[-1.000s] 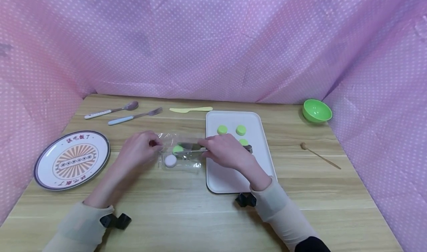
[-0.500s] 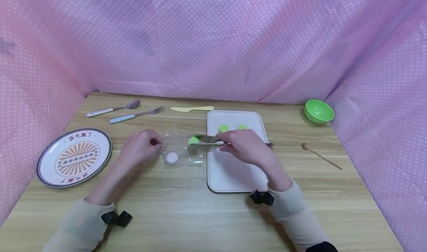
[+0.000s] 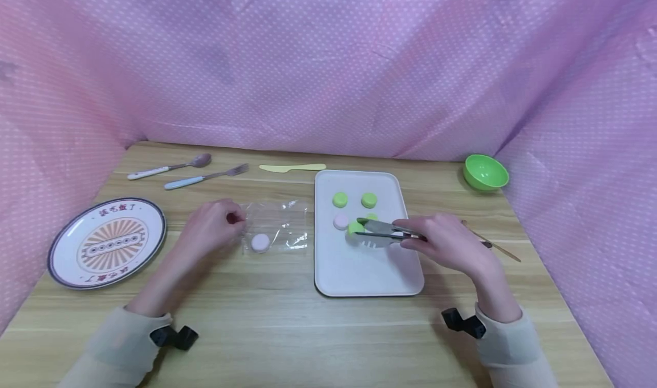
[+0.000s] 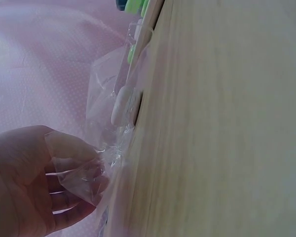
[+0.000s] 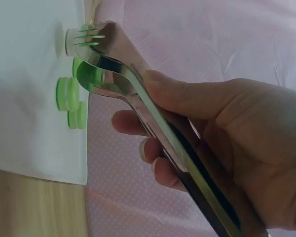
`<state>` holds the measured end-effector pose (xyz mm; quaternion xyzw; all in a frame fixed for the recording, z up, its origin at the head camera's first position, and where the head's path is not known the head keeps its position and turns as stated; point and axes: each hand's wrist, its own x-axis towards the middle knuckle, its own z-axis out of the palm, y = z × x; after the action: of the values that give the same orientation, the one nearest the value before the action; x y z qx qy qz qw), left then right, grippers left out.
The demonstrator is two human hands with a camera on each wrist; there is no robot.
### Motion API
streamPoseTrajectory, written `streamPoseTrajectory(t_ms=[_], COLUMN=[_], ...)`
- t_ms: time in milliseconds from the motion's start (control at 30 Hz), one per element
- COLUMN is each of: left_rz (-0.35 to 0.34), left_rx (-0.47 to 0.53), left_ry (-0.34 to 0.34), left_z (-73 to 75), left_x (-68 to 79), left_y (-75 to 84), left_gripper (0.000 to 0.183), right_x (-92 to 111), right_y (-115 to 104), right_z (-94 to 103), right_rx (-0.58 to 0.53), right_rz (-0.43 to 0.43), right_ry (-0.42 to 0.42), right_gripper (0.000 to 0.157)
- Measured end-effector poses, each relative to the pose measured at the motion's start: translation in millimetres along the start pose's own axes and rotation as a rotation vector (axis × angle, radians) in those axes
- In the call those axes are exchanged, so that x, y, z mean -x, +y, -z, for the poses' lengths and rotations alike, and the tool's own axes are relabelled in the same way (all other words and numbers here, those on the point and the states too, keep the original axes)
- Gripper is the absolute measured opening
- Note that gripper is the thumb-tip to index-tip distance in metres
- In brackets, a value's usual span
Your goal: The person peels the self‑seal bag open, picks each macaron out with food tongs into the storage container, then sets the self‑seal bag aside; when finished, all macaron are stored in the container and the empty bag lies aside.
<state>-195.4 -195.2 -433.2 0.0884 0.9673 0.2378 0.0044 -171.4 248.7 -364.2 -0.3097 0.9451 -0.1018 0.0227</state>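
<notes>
My left hand pinches the left end of a clear plastic bag. A pale pink macaron lies in the bag; in the left wrist view the crumpled film is between thumb and fingers. My right hand grips metal serving tongs over the white tray. At the tongs' tips is a green macaron, close over the tray. In the right wrist view the tongs show one forked end and one spoon-shaped end. On the tray sit more green macarons and a pale pink one.
A patterned plate is at the left. Behind it lie a spoon, a fork and a yellow knife. At the right are a green bowl and a honey dipper, partly behind the right hand.
My right hand has drawn the tongs rightward out of the bag, bringing a green macaron from the bag to over the tray. The left hand stays at the bag's end.
</notes>
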Motion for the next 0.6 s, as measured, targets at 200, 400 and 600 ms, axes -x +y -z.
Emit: streamPoseTrajectory(t_ms=[200, 400, 600], left_rz=[0.014, 0.011, 0.004], left_rx=[-0.004, -0.004, -0.007], left_ry=[-0.005, -0.008, 0.004], left_z=[2.9, 4.9, 3.8], left_x=[0.9, 1.7, 0.9], left_y=[1.3, 1.5, 1.1], left_gripper=[0.009, 0.010, 0.008], right_x=[-2, -5, -5], right_y=[-13, -20, -20], right_z=[-7.2, -10.9, -12.4], right_rx=[-0.010, -0.009, -0.013], right_rz=[0.015, 0.010, 0.013], right_ry=[-0.077, -0.114, -0.106], right_gripper=[0.032, 0.030, 0.029])
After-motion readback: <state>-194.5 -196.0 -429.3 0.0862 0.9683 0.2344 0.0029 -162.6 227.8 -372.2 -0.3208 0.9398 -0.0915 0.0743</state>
